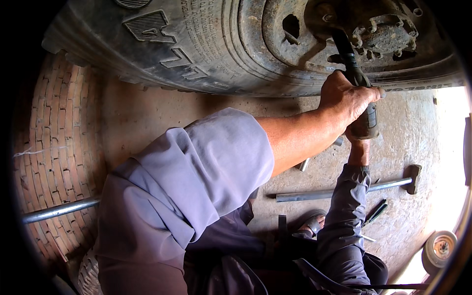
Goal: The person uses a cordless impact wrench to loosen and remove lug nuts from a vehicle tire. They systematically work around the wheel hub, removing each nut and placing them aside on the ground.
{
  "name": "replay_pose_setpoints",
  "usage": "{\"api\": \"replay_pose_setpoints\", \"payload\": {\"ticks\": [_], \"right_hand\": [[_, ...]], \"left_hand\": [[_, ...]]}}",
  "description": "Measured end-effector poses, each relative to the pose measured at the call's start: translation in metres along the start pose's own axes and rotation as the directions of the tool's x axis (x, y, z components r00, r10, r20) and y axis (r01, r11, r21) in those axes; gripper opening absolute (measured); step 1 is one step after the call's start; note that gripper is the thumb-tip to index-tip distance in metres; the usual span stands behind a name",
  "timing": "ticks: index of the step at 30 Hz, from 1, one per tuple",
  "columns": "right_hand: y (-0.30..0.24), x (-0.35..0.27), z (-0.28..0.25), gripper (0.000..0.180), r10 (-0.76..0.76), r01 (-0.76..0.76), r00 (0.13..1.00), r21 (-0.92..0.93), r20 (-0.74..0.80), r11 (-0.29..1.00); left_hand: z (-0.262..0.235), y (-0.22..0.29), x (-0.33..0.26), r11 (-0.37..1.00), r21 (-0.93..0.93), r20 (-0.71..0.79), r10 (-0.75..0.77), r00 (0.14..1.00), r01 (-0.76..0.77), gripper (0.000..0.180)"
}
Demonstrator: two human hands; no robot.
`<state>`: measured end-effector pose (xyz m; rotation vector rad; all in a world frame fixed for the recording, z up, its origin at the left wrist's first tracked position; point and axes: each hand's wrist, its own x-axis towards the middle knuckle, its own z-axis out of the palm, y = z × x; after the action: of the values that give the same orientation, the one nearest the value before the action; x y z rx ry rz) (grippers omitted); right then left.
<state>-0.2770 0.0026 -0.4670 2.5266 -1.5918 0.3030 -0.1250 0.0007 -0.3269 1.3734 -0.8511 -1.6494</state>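
Note:
A large black tyre (pixel 196 49) on a rusty, dirty wheel rim (pixel 275 54) fills the upper part of the view. From the hub (pixel 388 37) a dark rod-shaped tool (pixel 345 49) runs down to my hands. My left hand (pixel 344 98), bare below a rolled-up sleeve, is closed at the tool's lower part. Just beneath it is my right hand (pixel 365 125), apparently in a dark glove, also wrapped round the tool. The hands overlap, so most of the grip is hidden. The tool's upper end reaches into shadow by the hub, where its contact cannot be made out.
On the concrete floor lies a long-handled hammer (pixel 412 179). Nearby are a black hand tool (pixel 376 212) and short metal pieces (pixel 304 164), partly hidden by my arm. A metal pipe (pixel 61 210) crosses brick paving (pixel 54 128) at left. A small wheel (pixel 440 248) stands lower right.

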Motion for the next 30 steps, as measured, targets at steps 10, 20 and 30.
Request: {"api": "replay_pose_setpoints", "payload": {"ticks": [10,20,30], "right_hand": [[0.004,0.001,0.007,0.032,-0.003,0.004,0.998,-0.015,0.058,1.0],[-0.002,0.0,-0.001,0.04,-0.026,0.044,0.996,-0.209,0.086,0.977],[-0.007,0.008,-0.003,0.025,0.031,-0.034,0.998,0.056,0.059,0.998]], "left_hand": [[0.0,-0.004,0.005,1.0,0.015,-0.02,0.006,1.0,-0.006,0.049],[0.001,-0.002,0.002,1.0,0.02,-0.046,0.02,0.999,-0.019,0.046],[-0.005,0.0,-0.001,1.0,0.024,-0.022,0.021,1.0,-0.02,0.038]]}}
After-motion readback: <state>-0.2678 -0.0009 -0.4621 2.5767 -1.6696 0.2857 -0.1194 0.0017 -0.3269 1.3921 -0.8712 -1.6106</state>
